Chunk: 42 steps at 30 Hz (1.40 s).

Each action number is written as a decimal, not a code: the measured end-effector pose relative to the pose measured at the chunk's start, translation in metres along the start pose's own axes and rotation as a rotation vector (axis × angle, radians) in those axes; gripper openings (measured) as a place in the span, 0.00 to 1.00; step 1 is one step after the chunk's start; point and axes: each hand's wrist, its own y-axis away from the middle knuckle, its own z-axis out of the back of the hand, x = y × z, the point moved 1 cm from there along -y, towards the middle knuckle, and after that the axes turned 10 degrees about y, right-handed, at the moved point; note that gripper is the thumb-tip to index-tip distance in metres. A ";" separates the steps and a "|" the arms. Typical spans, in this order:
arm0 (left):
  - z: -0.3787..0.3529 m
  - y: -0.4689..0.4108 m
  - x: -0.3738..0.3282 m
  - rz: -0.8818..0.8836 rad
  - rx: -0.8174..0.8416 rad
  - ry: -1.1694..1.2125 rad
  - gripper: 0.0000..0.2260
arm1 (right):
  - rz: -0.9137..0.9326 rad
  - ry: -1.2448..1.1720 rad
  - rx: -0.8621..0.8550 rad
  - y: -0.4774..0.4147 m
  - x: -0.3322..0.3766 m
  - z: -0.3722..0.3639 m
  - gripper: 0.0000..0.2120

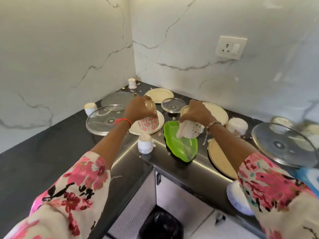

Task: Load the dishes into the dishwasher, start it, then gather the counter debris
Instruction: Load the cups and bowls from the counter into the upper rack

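My left hand (138, 107) grips an upside-down cup with red flower print (148, 122), lifted over a cream plate (160, 120). My right hand (195, 112) grips a white mug with dark print (191, 129), tilted over a green leaf-shaped dish (179, 144). Around them on the black counter (51, 144) lie cream plates (158, 94), glass lids (103, 120), a small white cup (145, 144) and an upturned white bowl (237, 125).
A large glass lid (284, 144) sits at the right, with a cream plate (221, 157) under my right forearm. Food crumbs scatter near the wall corner by a small cup (132, 83). A black bin (161, 223) stands on the floor below. A wall socket (230, 47) is at upper right.
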 end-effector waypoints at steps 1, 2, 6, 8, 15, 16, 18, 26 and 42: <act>-0.002 0.018 -0.004 -0.007 0.003 -0.004 0.34 | 0.000 -0.005 -0.006 0.022 0.000 -0.003 0.32; -0.003 0.037 -0.008 -0.015 0.009 -0.001 0.35 | -0.001 -0.007 -0.009 0.044 0.001 -0.006 0.32; -0.014 0.118 -0.018 -0.055 0.025 -0.003 0.36 | -0.015 0.013 -0.034 0.134 0.002 -0.025 0.31; -0.024 0.166 -0.019 -0.074 0.044 0.021 0.36 | -0.037 0.003 -0.051 0.186 0.003 -0.040 0.29; -0.064 0.331 -0.015 -0.055 0.174 0.145 0.34 | -0.175 0.000 -0.009 0.365 -0.007 -0.096 0.34; -0.069 0.353 -0.017 -0.054 0.213 0.140 0.34 | -0.197 -0.015 0.007 0.389 -0.010 -0.102 0.33; -0.083 0.395 -0.023 -0.064 0.289 0.122 0.33 | -0.242 -0.049 0.027 0.434 -0.019 -0.111 0.32; -0.159 0.529 -0.063 -0.104 0.414 0.084 0.31 | -0.405 -0.098 0.086 0.582 -0.075 -0.149 0.38; -0.338 0.671 -0.190 -0.028 0.460 0.149 0.33 | -0.464 -0.054 0.210 0.739 -0.289 -0.157 0.42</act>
